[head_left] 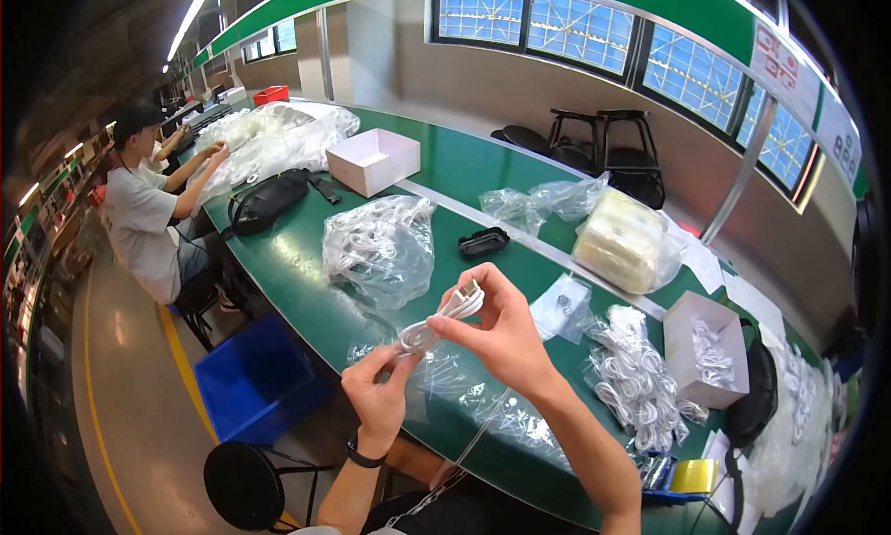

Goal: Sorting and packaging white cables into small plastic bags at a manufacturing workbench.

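A coiled white USB cable (416, 337) is held in the air over the green table, its plug end at the upper right. My right hand (506, 335) grips the coil near the plug between thumb and fingers. At the coil's lower left end, my left hand (379, 391) pinches it with thumb and forefinger. Below my hands, small clear plastic bags (455, 382) lie along the table's near edge. To the right of my right forearm is a heap of bundled white cables (640, 377). Beyond my hands sits a clear bag filled with white cables (380, 247).
On the green table (297, 298) stand a white box (374, 161), a black tray (484, 243) and a wrapped pale stack (620, 243). A box (707, 349) at right holds white pieces. A blue bin (251, 377) and black stool (243, 484) are at left. A co-worker (148, 201) sits farther along.
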A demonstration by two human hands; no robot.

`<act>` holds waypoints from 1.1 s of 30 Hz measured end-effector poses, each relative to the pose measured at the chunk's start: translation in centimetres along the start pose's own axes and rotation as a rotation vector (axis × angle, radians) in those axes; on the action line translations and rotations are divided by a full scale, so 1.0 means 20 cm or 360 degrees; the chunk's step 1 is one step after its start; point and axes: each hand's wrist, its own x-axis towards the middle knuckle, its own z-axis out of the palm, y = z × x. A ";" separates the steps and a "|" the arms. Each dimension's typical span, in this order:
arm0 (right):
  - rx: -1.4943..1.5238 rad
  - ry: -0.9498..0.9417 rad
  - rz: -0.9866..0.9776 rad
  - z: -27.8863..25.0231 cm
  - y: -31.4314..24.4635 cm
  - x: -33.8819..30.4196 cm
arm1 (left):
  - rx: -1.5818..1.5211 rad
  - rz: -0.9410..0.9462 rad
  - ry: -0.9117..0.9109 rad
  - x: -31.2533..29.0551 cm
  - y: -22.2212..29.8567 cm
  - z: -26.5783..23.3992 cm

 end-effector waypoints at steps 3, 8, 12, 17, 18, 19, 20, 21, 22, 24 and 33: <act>-0.0042 -0.0046 -0.0011 -0.03 0.02 -0.01 | -0.0067 -0.0135 0.0123 -0.02 -0.01 0.01; -0.0404 -0.0129 -0.0070 -0.09 -0.02 -0.03 | -0.0404 -0.0364 -0.0041 -0.02 -0.03 0.02; -0.0515 -0.0134 -0.0176 -0.10 0.00 -0.06 | -0.0641 -0.0645 -0.0340 0.03 0.03 0.00; -0.0366 0.0074 -0.0237 -0.15 0.00 -0.05 | -0.0829 -0.0696 -0.0340 0.04 0.10 0.05; -0.0401 0.0086 -0.0252 -0.15 -0.02 -0.05 | -0.0921 -0.0708 -0.0252 0.04 0.10 0.06; -0.0437 0.0098 -0.0267 -0.15 -0.04 -0.06 | -0.0914 -0.0710 -0.0253 0.04 0.09 0.06; -0.0430 0.0099 -0.0264 -0.14 -0.05 -0.07 | -0.0961 -0.0749 -0.0238 0.04 0.05 0.05; -0.0453 0.0086 -0.0307 -0.14 -0.06 -0.07 | -0.1014 -0.0784 -0.0227 0.04 0.02 0.05; -0.0477 0.0072 -0.0349 -0.14 -0.07 -0.08 | -0.1012 -0.0783 -0.0230 0.04 0.01 0.03; -0.0578 0.0073 -0.0435 -0.14 -0.09 -0.09 | -0.0773 -0.0671 -0.0224 0.04 -0.01 0.01; -0.0729 -0.0056 -0.0527 -0.15 -0.11 -0.12 | -0.0078 -0.0195 -0.0202 0.02 0.09 0.01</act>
